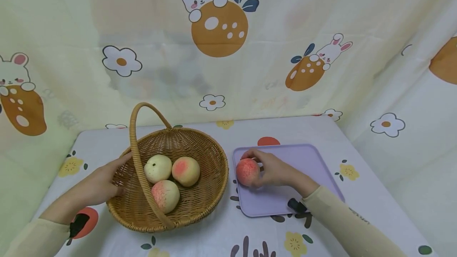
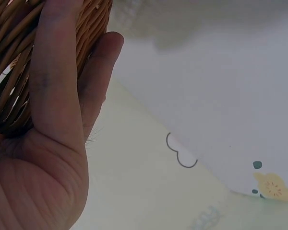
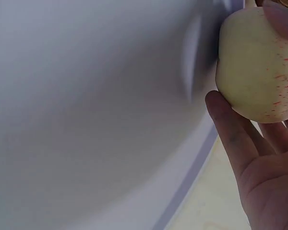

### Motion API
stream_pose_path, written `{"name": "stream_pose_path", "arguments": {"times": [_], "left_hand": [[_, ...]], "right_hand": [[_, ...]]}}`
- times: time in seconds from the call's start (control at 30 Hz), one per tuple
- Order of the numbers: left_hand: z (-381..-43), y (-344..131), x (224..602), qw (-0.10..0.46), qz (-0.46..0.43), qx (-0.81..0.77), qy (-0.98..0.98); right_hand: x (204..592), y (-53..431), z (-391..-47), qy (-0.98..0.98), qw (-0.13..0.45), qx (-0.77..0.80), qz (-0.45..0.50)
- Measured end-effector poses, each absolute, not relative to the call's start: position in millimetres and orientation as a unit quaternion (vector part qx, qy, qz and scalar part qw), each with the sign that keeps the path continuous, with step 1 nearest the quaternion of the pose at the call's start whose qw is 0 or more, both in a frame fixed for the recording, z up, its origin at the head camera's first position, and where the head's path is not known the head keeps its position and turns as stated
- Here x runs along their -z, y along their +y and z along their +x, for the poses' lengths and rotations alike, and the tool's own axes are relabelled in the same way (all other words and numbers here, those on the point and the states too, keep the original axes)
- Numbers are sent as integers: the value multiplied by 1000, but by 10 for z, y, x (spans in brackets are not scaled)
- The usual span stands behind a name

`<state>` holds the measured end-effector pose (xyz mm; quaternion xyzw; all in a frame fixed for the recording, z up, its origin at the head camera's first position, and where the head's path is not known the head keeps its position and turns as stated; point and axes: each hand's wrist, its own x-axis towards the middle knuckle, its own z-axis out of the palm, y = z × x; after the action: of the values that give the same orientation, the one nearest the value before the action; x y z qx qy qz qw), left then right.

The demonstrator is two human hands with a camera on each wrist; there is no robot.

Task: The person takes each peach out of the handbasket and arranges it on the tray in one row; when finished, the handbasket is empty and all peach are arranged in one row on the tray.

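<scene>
On the left, my left hand grips the side of a brown wicker basket that has a tall arched handle. The left wrist view shows its fingers lying along the woven wall. Inside the basket are a pale peach, a yellow peach with a red blush and a pink-speckled one. My right hand holds a red-and-cream peach between thumb and fingers, over the left side of a lilac tray. No other fruit shows on the tray.
A white cloth with printed flowers covers the table. The tray stands just right of the basket, a narrow strip of cloth between them. Behind the table hangs a curtain printed with rabbits, and more curtain hangs at the right.
</scene>
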<state>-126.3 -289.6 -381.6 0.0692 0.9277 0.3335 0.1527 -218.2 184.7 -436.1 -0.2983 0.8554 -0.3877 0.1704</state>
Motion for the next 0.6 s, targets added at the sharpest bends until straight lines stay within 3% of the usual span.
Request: {"name": "stream_pose_path", "arguments": {"times": [0.6], "left_hand": [[-1262,-2908,3832,146,80,-338,926]], "right_hand": [[4408,1855,-2127,860,163,377,-302]]}}
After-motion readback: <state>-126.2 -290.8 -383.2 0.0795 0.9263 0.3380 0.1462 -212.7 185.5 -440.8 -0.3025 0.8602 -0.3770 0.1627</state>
